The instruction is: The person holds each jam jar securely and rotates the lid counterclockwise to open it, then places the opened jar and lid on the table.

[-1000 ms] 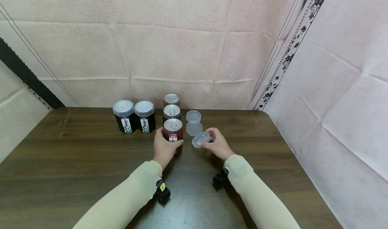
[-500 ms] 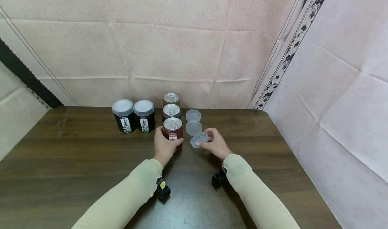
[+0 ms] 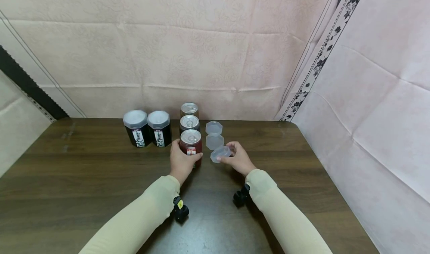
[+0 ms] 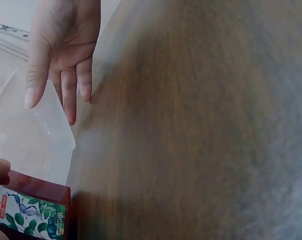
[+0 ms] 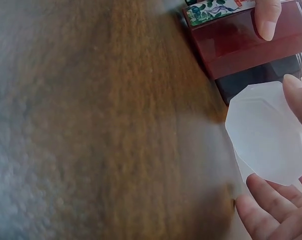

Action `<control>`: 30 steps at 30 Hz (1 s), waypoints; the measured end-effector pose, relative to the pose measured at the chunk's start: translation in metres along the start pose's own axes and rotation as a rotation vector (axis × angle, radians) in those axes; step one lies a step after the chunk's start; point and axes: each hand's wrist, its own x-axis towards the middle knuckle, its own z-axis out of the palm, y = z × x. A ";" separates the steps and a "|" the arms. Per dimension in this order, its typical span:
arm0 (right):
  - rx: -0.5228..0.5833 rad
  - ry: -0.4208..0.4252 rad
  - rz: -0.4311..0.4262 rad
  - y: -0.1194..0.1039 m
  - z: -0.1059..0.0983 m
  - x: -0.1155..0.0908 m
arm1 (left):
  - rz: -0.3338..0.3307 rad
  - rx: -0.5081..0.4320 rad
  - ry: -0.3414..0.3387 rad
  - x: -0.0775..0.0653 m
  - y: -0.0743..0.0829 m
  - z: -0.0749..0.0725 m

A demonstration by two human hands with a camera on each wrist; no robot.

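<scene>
My left hand (image 3: 181, 161) grips a red octagonal jar (image 3: 190, 136) with a ring-pull metal top, which stands upright at the front of a row. Its thumb lies across the label, and the far fingers are hidden behind the jar. Between the thumb and fingers of my right hand (image 3: 240, 160), a clear octagonal plastic lid (image 3: 220, 154) is pinched at its edge, tilted, just right of the red jar and apart from it. The right wrist view shows the broad face of this lid (image 5: 266, 132) near the red jar's side (image 5: 241, 45).
Behind the red jar stand a dark jar (image 3: 189, 122) and another ring-pull jar (image 3: 189, 109). Two clear lids (image 3: 214, 127) lie on the wooden table (image 3: 100, 194) to their right. Two dark jars with lids on (image 3: 136, 129) stand at left. A cloth-covered wall (image 3: 201, 67) rises behind.
My right hand has shifted slightly left with the lid, bringing it a little closer to the red jar. My left hand keeps its hold on the jar.
</scene>
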 end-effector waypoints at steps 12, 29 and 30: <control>-0.016 0.010 0.027 -0.001 0.002 0.003 | 0.008 0.009 -0.004 0.000 -0.001 0.000; -0.075 0.025 0.051 -0.005 0.004 0.005 | 0.003 0.015 -0.020 0.002 -0.001 0.000; -0.076 0.024 0.053 -0.005 0.004 0.005 | 0.005 0.016 -0.019 0.002 -0.001 0.001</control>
